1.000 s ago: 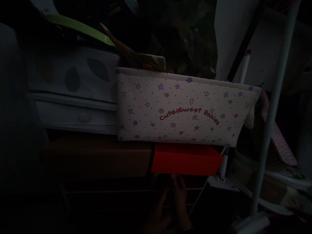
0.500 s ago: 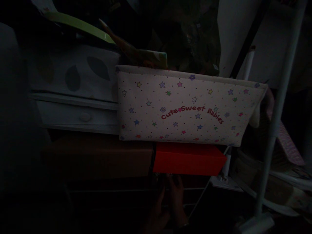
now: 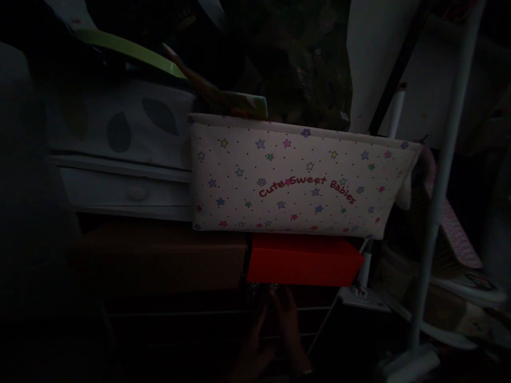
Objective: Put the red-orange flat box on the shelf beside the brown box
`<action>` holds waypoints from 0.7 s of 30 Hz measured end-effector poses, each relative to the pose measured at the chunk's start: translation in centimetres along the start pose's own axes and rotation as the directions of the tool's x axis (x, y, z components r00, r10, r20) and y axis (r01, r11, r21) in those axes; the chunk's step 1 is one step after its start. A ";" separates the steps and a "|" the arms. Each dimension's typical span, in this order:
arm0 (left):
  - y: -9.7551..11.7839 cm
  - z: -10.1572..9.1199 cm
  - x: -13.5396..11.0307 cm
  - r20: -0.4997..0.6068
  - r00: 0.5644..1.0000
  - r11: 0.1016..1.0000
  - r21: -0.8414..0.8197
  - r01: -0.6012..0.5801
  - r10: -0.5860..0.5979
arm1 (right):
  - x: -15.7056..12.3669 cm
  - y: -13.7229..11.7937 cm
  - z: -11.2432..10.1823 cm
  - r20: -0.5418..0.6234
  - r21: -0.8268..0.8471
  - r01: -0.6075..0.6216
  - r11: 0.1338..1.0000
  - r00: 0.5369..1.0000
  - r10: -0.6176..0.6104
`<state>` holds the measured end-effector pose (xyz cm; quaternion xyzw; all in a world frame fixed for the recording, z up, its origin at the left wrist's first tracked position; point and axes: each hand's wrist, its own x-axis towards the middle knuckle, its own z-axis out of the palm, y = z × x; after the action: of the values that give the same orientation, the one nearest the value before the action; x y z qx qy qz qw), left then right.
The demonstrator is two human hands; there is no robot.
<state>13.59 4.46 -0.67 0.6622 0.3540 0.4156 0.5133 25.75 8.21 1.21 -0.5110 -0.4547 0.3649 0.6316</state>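
The picture is very dark. My right hand (image 3: 288,319) reaches up below a red box (image 3: 305,260), its fingers bent around a dark thing with small glittering bits (image 3: 273,287) that I cannot make out. Lower and to the left, my left hand (image 3: 254,343) is raised beside it, a finger pointing up to the same dark area. Its fingers seem closed on something there, mostly lost in shadow. Another glittering spot (image 3: 254,288) shows left of the right fingertips. Both hands are in front of a dark rack with thin pale rails (image 3: 179,313).
A white star-patterned fabric bin (image 3: 287,207) sits above the red box. Left are a brown box (image 3: 163,266), a white drawer (image 3: 159,196) and a leaf-patterned box (image 3: 139,119). A pale pole (image 3: 437,207) stands right, before shelves with a patterned shoe-like item (image 3: 459,239).
The view has shifted slightly, so the bin, the red box and the pole appear a little further left. Both hands stay below the red box, almost unchanged.
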 end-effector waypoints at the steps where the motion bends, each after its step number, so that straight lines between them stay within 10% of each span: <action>1: -0.2 -0.1 -0.1 0.003 1.000 1.000 0.001 0.000 0.000 | 0.0 0.3 -0.2 -0.005 -0.034 -0.003 0.999 1.000 0.003; 10: -2.3 -1.4 0.2 -0.223 0.967 0.990 0.032 0.135 -0.124 | -1.0 1.4 -2.4 -0.045 -0.321 0.047 0.946 0.997 -0.065; 21: 1.6 -5.8 -4.4 -0.337 0.937 0.963 0.208 0.171 -0.093 | -5.0 1.1 -1.8 0.298 -0.441 0.048 0.896 0.950 0.096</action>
<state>6.63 2.41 0.80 0.6153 0.5239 0.4384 0.3934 25.82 3.25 -0.97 -0.5825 -0.6133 0.3358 0.4144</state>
